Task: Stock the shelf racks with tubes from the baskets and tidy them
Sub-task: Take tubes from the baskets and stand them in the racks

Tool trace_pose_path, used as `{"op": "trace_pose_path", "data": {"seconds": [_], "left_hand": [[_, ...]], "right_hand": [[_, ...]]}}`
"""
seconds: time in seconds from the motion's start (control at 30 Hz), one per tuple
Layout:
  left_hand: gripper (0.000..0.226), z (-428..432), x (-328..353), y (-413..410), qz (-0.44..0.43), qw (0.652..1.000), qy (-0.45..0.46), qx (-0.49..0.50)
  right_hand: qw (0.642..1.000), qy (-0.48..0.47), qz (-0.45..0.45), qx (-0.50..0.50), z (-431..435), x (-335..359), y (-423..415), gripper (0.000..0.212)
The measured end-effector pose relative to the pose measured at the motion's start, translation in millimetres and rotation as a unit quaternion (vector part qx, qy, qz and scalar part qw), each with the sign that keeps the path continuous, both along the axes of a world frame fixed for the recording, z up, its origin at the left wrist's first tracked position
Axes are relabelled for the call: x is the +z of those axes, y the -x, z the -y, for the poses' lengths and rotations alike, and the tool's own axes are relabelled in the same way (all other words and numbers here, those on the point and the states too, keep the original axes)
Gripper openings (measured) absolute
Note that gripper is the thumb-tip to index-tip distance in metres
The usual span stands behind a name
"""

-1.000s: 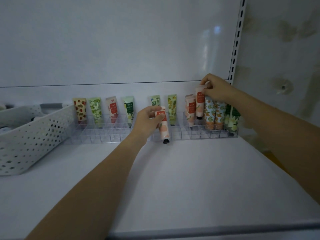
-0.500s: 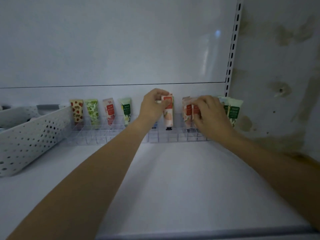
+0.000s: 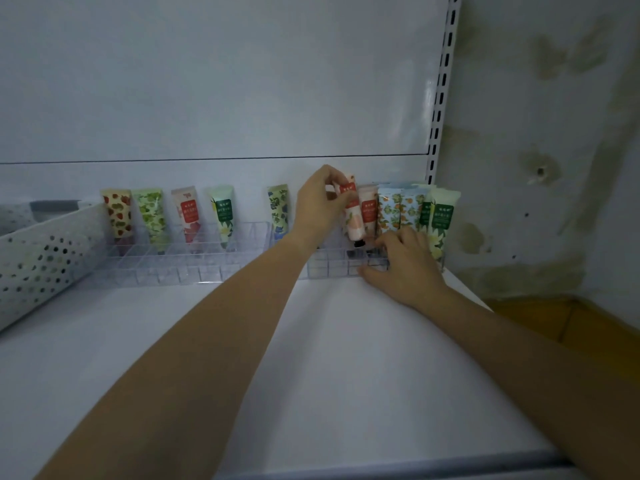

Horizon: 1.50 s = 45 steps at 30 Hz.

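Two clear plastic racks stand along the back of the white shelf: the left rack [image 3: 166, 268] and the right rack [image 3: 329, 268]. My left hand [image 3: 320, 202] grips a pink peach tube [image 3: 353, 220] by its top, cap down, tilted over the right rack beside another peach tube [image 3: 369, 209]. My right hand [image 3: 405, 261] rests on the right rack's front edge, fingers bent, holding no tube. Orange-print tubes [image 3: 391, 211] and green-label tubes [image 3: 441, 216] stand at the right end. Strawberry [image 3: 117, 213], green [image 3: 152, 216], red-label [image 3: 188, 213], white-green [image 3: 221, 213] and blue-flower [image 3: 278, 209] tubes stand further left.
A white perforated basket [image 3: 41, 258] sits at the left of the shelf, its contents hidden. A slotted upright [image 3: 440, 98] marks the shelf's right end, with a stained wall [image 3: 554, 150] and an orange surface [image 3: 540, 317] beyond.
My left hand carried the peach tube from the rack's front to the right, up against the other peach tube. My right hand let go of the tubes and dropped to the rack's front edge.
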<state>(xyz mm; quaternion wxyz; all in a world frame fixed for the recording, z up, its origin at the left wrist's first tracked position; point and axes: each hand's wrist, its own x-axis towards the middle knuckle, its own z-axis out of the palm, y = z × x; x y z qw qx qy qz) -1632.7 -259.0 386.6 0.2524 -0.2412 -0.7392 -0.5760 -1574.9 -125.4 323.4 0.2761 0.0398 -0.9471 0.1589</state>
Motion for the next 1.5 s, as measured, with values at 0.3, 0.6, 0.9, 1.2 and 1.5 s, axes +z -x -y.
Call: {"op": "trace_pose_path", "data": {"seconds": [0.3, 0.6, 0.9, 1.2, 1.5], "left_hand": [[0.021, 0, -14, -3, -0.027, 0.989, 0.143, -0.011], [0.01, 46, 20, -10, -0.054, 0.99, 0.133, -0.008], [0.029, 255, 80, -16, 0.016, 0.898, 0.39, 0.204], [0.012, 455, 84, -35, 0.135, 0.85, 0.47, 0.195], [0.028, 477, 65, 21, 0.131, 0.827, 0.537, 0.1]], "right_hand": [[1.0, 0.002, 0.003, -0.012, 2, 0, -3, 0.052], [0.99, 0.065, -0.115, 0.05, 25, 26, -8, 0.048], [0.961, -0.016, -0.093, 0.26, 182, 60, 13, 0.051], [0.925, 0.033, -0.009, 0.378, 361, 86, 43, 0.041], [0.912, -0.122, 0.253, 0.299, 411, 115, 71, 0.032]]}}
